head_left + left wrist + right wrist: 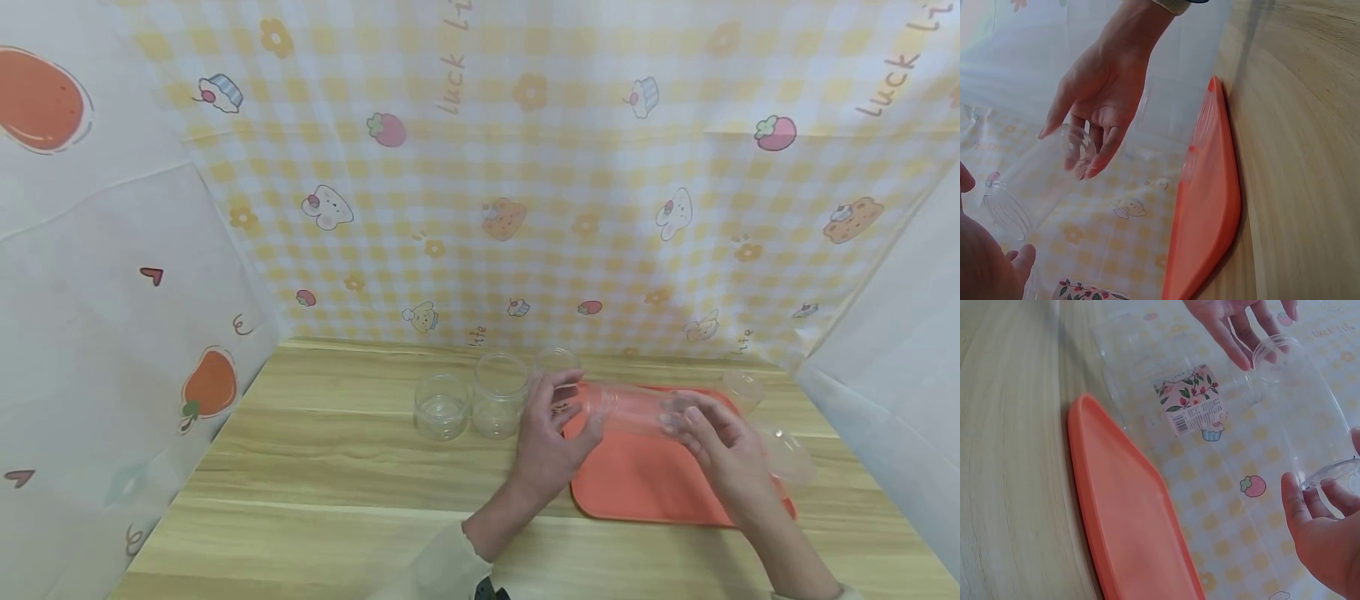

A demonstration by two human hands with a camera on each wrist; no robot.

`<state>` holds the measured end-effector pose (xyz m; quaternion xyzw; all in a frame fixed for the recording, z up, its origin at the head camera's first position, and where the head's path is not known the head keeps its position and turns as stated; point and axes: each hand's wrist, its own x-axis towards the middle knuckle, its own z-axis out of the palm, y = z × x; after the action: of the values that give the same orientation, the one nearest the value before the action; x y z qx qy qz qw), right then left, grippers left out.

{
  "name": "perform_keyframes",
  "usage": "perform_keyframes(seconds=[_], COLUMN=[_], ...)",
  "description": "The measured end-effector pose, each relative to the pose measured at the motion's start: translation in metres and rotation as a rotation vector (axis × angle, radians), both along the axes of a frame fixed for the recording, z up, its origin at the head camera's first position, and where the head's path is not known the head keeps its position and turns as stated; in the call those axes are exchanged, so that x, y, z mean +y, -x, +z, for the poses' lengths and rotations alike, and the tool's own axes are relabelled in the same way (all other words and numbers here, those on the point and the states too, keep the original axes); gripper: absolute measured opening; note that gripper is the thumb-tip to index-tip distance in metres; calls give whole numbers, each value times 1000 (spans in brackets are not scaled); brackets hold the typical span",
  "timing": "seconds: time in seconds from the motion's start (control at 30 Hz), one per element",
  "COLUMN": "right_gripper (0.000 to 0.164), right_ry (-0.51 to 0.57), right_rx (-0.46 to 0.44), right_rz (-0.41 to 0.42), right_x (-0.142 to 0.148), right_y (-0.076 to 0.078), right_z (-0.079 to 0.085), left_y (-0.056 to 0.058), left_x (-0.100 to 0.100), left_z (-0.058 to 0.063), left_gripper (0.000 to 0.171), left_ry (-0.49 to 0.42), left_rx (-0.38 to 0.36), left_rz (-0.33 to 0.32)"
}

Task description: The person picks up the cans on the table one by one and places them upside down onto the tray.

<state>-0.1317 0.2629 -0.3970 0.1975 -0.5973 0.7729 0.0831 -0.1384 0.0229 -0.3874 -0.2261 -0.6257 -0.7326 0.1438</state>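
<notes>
Clear jar (636,411) is held sideways above the red tray (660,482) on the desk (337,492); on my feeds I see the right hand (716,442) gripping one end. The left hand (551,437) spreads loosely at the other, though I can't tell whether it touches.

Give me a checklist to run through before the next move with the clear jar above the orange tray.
1. Right hand gripping the clear jar: ok, it holds one end.
2. Left hand gripping the jar: cannot tell; it is at the opposite end, but firm contact is unclear.
3. Jar upright: not ok, it is tilted well over on its side.
4. Jar lifted off the orange tray: ok, the wrist views show a gap.
5. Leftmost container standing apart from the tray: ok, on the table.
</notes>
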Motion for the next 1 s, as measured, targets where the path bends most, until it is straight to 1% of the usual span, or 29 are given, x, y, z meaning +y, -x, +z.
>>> perform_keyframes(seconds=[0.17,0.37,0.7,0.87,1.0], right_gripper=[32,32,32,32,31], right_ry=[-6,-44,-52,-64,-95], right_rx=[2,-21,-20,-33,-31], right_rz=[0,-34,-40,-55,-64], right_x=[2,4,7,10,13], right_y=[0,-1,-1,-1,-1], right_z=[1,3,3,4,5], left_y=[1,2,3,4,5], left_x=[-3,-8,-15,-22,-29], left_z=[-1,-1,-2,-3,-4], left_gripper=[45,47,46,46,48], left_ry=[24,45,50,44,45], left_rx=[19,36,44,36,35], left_rz=[12,16,21,9,-5])
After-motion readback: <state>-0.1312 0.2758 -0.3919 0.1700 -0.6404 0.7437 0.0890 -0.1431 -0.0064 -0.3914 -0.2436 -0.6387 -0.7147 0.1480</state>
